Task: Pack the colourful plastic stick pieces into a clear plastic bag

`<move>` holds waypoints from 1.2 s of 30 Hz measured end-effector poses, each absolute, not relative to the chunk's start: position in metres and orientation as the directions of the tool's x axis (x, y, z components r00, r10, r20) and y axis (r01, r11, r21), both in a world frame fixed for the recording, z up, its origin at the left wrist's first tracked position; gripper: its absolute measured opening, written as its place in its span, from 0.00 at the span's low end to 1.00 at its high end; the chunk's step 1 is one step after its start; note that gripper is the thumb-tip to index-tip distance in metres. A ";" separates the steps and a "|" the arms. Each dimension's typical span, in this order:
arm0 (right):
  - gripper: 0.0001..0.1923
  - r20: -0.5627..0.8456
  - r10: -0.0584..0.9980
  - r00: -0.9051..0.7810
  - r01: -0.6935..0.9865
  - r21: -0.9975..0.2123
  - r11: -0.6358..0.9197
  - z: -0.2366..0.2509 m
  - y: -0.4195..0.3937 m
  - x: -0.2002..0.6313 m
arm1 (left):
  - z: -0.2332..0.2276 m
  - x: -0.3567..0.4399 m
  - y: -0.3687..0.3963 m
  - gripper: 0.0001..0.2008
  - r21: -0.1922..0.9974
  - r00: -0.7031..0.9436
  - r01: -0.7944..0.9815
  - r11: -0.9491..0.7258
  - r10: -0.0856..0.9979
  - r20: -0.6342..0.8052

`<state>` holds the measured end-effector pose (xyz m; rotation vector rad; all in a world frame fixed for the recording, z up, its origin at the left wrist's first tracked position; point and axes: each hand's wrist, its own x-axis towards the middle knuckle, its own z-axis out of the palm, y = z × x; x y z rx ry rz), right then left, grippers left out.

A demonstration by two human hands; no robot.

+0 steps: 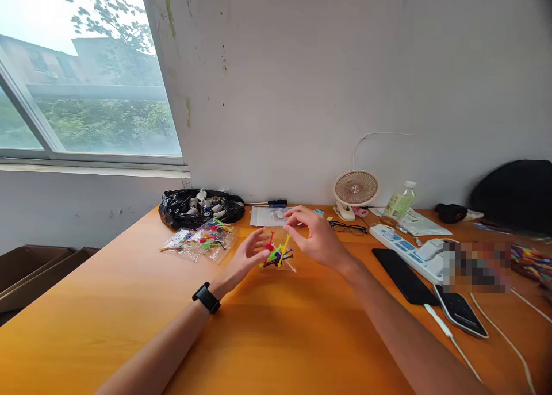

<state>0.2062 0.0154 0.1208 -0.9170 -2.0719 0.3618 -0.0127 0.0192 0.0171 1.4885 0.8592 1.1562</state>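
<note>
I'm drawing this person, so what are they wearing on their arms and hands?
Both arms are bare, with no sleeves showing. The left hand has a black watch with a black band strapped round its wrist. The right hand wears nothing: no glove, ring or band.

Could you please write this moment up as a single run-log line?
left hand: open, beside toy sticks | right hand: open, above them | sticks: on table | behind: plastic bags, black bag

No lettering can be read anywhere on the orange table (276,337): the green label on the clear bottle (400,202) is too small to make out, and a patch beside the power strip (409,251) is blurred.
</note>
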 end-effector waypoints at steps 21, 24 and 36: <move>0.19 0.235 0.920 -0.315 0.044 -0.964 0.261 0.020 0.011 0.220 | -0.001 0.011 -0.003 0.23 0.996 0.442 -0.051 -0.076 0.893 0.091; 0.20 0.228 0.938 -0.260 0.027 -0.970 0.243 0.019 0.014 0.222 | -0.001 0.012 -0.005 0.27 0.993 0.432 -0.099 -0.057 0.897 0.094; 0.16 0.196 0.929 -0.315 -0.045 -0.980 0.192 0.011 0.017 0.224 | 0.009 -0.001 0.003 0.19 0.987 0.284 -0.123 -0.103 0.949 0.134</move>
